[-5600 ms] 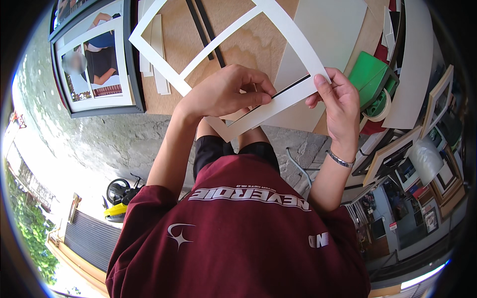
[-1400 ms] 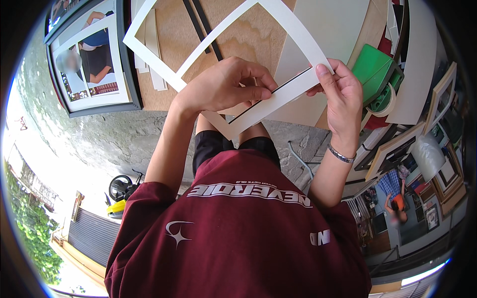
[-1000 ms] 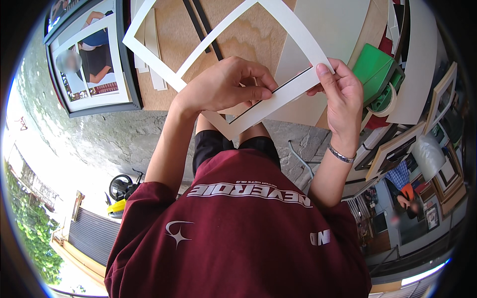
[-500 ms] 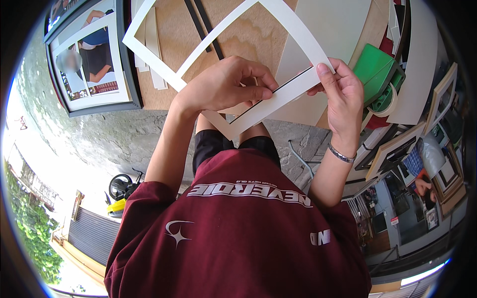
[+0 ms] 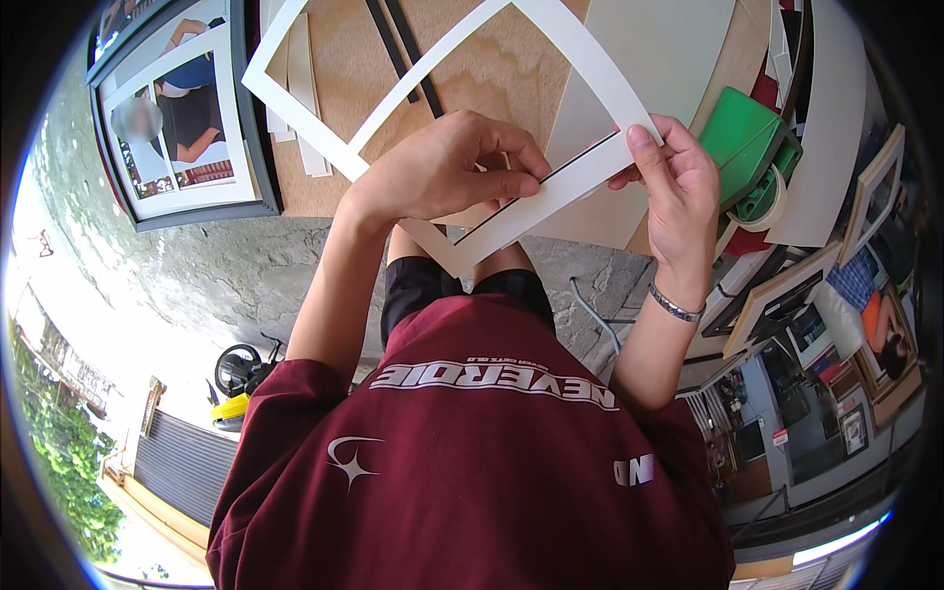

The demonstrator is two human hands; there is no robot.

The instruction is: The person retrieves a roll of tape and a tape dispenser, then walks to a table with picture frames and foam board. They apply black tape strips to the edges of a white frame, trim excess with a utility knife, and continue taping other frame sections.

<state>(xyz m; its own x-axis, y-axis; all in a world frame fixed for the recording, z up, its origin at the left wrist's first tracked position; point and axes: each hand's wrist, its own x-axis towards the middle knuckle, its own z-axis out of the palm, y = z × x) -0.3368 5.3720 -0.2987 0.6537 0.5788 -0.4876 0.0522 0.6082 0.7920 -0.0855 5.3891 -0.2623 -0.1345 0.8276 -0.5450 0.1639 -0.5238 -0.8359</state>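
A white picture mat (image 5: pixel 582 183) with two window openings is tilted over the near edge of the workbench. My right hand (image 5: pixel 678 177) grips its right corner, thumb on top and fingers behind. My left hand (image 5: pixel 452 167) is bent over the near bar, with thumb and forefinger pinched at the inner edge of the opening. A thin dark line (image 5: pixel 585 157) runs along that inner edge beside the fingertips. Some of the left fingers are curled out of sight.
A dark-framed picture (image 5: pixel 264 187) lies at the left of the wooden workbench (image 5: pixel 339 49). Two black strips (image 5: pixel 393 49) lie at the back. A green tape dispenser (image 5: pixel 742 138) stands right of my right hand. Frames (image 5: pixel 777 295) and another person (image 5: pixel 880 320) are at the far right.
Both my hands and the mat stay practically still. In the background at the far right, the other person has shifted position.
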